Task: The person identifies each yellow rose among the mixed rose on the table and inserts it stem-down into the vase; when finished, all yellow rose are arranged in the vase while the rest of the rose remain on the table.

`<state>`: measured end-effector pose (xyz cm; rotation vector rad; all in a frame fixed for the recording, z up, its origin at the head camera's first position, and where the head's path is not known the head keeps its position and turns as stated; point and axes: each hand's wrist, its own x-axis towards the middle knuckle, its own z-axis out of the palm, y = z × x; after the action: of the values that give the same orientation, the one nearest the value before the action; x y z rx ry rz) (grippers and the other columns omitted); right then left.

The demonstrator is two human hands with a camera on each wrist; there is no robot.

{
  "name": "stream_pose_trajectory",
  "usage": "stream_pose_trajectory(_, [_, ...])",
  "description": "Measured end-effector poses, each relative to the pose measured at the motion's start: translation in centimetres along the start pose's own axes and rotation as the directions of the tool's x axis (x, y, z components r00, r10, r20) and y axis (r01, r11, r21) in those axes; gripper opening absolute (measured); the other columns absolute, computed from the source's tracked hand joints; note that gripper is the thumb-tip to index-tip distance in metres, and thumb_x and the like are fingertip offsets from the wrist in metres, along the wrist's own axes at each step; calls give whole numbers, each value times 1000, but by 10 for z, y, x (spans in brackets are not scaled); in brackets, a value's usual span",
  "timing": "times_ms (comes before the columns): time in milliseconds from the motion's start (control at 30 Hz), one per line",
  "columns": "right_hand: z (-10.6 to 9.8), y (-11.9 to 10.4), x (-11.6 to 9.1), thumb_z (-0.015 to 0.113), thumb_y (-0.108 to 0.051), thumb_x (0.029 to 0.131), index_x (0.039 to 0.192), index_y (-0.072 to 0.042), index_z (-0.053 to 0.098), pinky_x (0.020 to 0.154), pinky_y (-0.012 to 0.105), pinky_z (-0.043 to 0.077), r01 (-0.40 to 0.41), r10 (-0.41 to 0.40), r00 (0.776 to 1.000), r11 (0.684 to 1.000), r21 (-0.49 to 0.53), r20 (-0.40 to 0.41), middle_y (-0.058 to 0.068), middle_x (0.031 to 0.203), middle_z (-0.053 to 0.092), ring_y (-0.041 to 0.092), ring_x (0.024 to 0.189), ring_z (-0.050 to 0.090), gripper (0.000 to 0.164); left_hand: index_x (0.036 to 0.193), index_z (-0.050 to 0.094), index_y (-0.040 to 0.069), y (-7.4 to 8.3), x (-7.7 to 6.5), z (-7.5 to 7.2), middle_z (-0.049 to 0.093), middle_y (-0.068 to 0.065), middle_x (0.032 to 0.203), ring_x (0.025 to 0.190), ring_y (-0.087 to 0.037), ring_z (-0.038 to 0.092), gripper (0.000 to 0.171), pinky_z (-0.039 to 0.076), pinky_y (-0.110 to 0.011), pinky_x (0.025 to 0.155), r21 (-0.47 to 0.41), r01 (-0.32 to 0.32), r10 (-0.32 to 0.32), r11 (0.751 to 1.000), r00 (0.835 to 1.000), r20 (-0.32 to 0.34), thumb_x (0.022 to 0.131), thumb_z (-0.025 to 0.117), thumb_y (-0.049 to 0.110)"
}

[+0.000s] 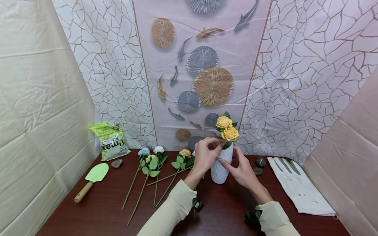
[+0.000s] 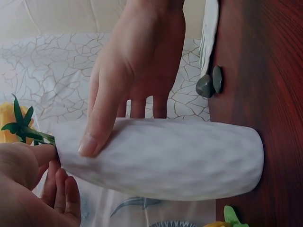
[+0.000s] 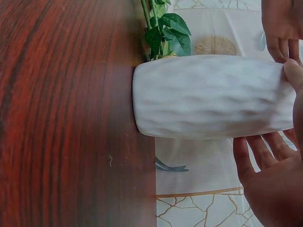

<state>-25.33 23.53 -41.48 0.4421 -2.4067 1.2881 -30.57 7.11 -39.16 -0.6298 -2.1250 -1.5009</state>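
A white dimpled vase [image 1: 220,168] stands upright on the dark wood table. Two yellow roses [image 1: 230,134] with green leaves rise from its mouth. At the rim, my left hand [image 1: 206,156] pinches the rose stem [image 2: 45,136], thumb and index finger together. My right hand [image 1: 244,169] holds the vase's upper part from the right, its thumb [image 2: 92,139] across the near side and its other fingers behind. In the right wrist view, the vase [image 3: 213,97] rests with its base on the tabletop. The stem ends inside the vase are hidden.
Several artificial flowers [image 1: 152,164] lie left of the vase. Beyond them are a green trowel [image 1: 97,173], a brown stone [image 1: 116,163] and a green-white bag [image 1: 112,142]. On the right lie dark stones [image 1: 258,170] and white gloves [image 1: 299,186]. Fabric walls enclose the table.
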Motion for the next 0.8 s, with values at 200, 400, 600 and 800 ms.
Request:
stream_pose_trajectory(200, [-1,0,0,74,-28,93,146,-14,41,98,48,52,8,-9,1000,1000,9,6,6,134,61,21,123,59,63,98,82,24,2,0,4,66,10,83,69,-1,62,11,53,-16,62,6,-10,10,1000,1000,-9,92,75,30])
stream_pose_trajectory(400, [-1,0,0,74,-26,94,145,-15,42,97,44,53,20,-20,1000,1000,5,1,4,133,62,20,122,60,62,102,81,23,-2,-5,-1,68,8,91,75,-1,66,14,57,-18,68,-55,-17,18,998,1000,16,93,74,31])
stream_pose_trajectory(600, [-1,-1,0,74,-27,93,145,-15,42,95,41,55,10,-10,1000,1000,12,-4,5,130,63,20,119,61,62,108,79,23,-10,-12,-16,73,10,99,82,-1,69,17,59,-21,73,-104,-30,34,994,999,39,94,73,30])
stream_pose_trajectory(800, [0,-1,0,74,-29,93,145,-14,42,98,50,53,-23,23,1000,1000,18,-1,7,132,62,23,121,61,63,104,76,31,-29,-22,-45,75,13,97,87,-4,72,11,62,-32,77,-40,-26,27,999,999,34,94,72,33])
